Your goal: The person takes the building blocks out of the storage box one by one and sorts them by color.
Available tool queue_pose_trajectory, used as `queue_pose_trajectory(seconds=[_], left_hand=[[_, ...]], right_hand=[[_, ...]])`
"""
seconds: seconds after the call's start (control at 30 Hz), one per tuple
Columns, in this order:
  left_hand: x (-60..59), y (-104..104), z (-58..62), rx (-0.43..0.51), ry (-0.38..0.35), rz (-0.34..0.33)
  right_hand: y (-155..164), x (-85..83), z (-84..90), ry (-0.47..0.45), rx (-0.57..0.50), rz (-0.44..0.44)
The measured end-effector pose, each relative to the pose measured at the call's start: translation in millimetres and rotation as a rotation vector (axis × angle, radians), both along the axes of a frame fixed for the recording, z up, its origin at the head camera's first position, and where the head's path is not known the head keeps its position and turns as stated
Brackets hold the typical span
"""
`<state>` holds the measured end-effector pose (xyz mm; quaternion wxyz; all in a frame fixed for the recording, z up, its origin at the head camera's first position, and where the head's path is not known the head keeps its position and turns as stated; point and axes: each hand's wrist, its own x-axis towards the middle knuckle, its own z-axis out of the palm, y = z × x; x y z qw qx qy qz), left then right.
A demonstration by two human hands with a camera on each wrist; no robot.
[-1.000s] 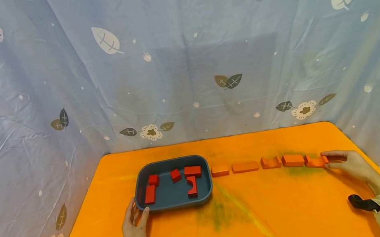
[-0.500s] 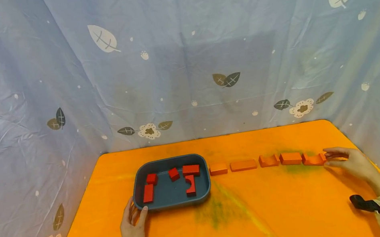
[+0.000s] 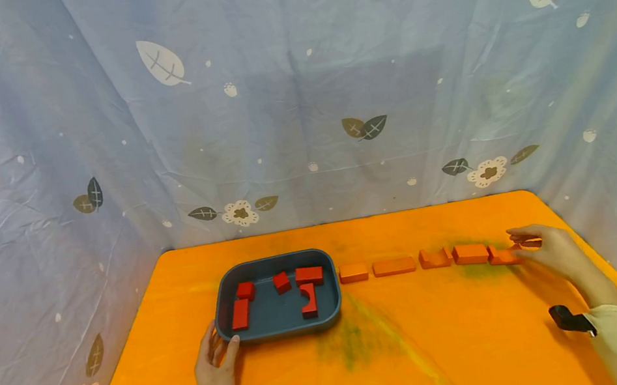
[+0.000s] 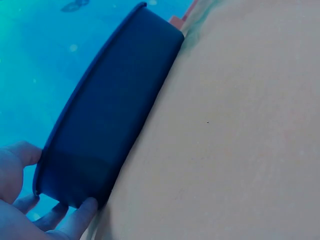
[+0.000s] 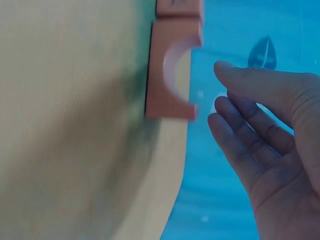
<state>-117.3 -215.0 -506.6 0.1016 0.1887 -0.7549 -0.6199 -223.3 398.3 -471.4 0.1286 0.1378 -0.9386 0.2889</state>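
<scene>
A dark blue tray (image 3: 222,296) sits left of centre on the orange table and holds several red blocks (image 3: 310,276). My left hand (image 3: 219,350) grips its near left corner, thumb on the front wall; the left wrist view shows the fingers (image 4: 75,220) wrapped round that corner of the tray (image 4: 110,115). A row of orange blocks (image 3: 393,266) runs right from the tray and ends in an arch block (image 3: 501,255). My right hand (image 3: 536,241) is just right of the arch block (image 5: 167,70). Its fingers (image 5: 250,110) are straight and apart from the block.
A blue cloth with leaf and flower prints (image 3: 298,121) walls the table at the back and both sides. The table's right edge (image 3: 606,243) lies close behind my right hand. A black strap (image 3: 566,319) sits on the right wrist. Bare orange table (image 3: 425,347) stretches in front.
My right hand held the end of the arch block a second ago; now its fingers have come off it and spread. The left hand and tray have not moved.
</scene>
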Motion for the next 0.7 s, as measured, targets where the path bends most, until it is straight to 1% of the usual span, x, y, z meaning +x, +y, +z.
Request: queue_pose_trajectory(seconds=[0.13,0.27,0.37,0.43,0.57,0.7], left_hand=[[0.4,0,0.3,-0.004,-0.002,-0.005],[0.6,-1,-0.2,-0.010,0.010,0.001],[0.7,-1,-0.6,-0.019,0.016,0.005],[0.6,0,-0.6,-0.026,0.014,0.007],[0.2,0,-0.1,-0.031,0.010,0.003],[0.2,0,0.0,-0.026,0.020,0.005]], right_hand=[[-13,-2.3,5.8,-0.011,0.004,0.025],[-35,-7.8,15.8,0.021,0.019,0.083],[-52,-12.1,21.0,0.050,0.007,0.144],[-64,-13.7,22.7,0.052,-0.009,0.191],[-90,-14.2,25.4,0.038,-0.044,0.300],[-115,-13.8,29.9,-0.003,-0.014,0.360]])
